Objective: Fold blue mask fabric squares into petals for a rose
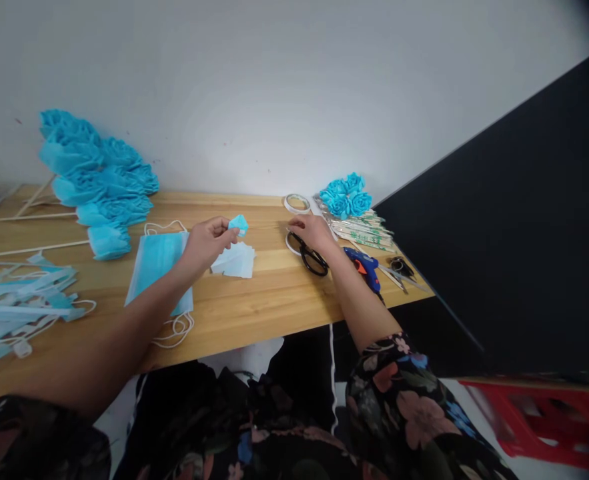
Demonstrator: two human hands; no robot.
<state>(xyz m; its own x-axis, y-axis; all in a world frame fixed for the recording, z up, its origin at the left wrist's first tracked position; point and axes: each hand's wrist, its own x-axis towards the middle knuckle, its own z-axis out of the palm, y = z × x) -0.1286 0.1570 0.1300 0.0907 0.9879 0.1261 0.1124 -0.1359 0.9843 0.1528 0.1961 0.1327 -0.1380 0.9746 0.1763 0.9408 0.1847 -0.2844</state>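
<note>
While squares (pixel 241 261) lie on the table (pixel 274 303), the mask (pixel 155 257) is left of them and the scissors (pixel 306 253) right. Just beyond the squares, the left hand (pixel 207 243) pinches a blue piece (pixel 241 224) by its edge; it looks light, soft and easily creased, so its rim seems the best hold. Right of them, the right hand (pixel 317 233) curls; I cannot tell whether it grips anything. Farther off to their right are tape (pixel 297 211) and roses (pixel 339 203).

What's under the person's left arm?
At least one blue face mask lies on the table beneath the left arm, its edges showing on both sides. The arm covers the middle, so I can't see that part.
</note>
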